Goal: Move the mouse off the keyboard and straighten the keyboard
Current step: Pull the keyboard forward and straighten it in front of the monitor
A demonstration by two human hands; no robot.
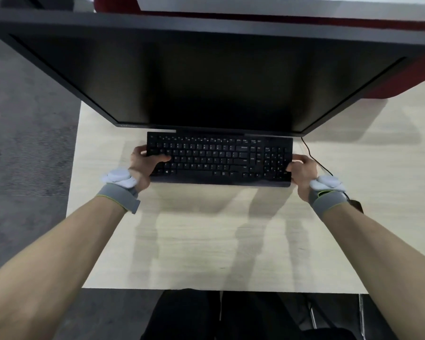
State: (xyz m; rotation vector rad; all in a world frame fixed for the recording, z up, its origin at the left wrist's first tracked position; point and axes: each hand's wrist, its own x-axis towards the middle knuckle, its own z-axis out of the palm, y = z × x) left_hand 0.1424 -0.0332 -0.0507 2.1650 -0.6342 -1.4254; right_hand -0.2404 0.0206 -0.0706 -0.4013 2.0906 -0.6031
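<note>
A black keyboard (219,158) lies on the light wooden desk (206,229), close under the monitor and nearly parallel to its lower edge. My left hand (142,165) grips the keyboard's left end, thumb over the keys. My right hand (302,171) grips its right end. The dark mouse (356,206) lies on the desk to the right of the keyboard, mostly hidden behind my right wrist. Its black cable (312,155) runs up toward the monitor. Both wrists wear grey bands with white pods.
A large dark monitor (206,77) overhangs the back of the desk. The desk's left edge drops to grey carpet (27,143). A red partition (402,77) stands at the back right. My dark-trousered legs show below the desk's front edge.
</note>
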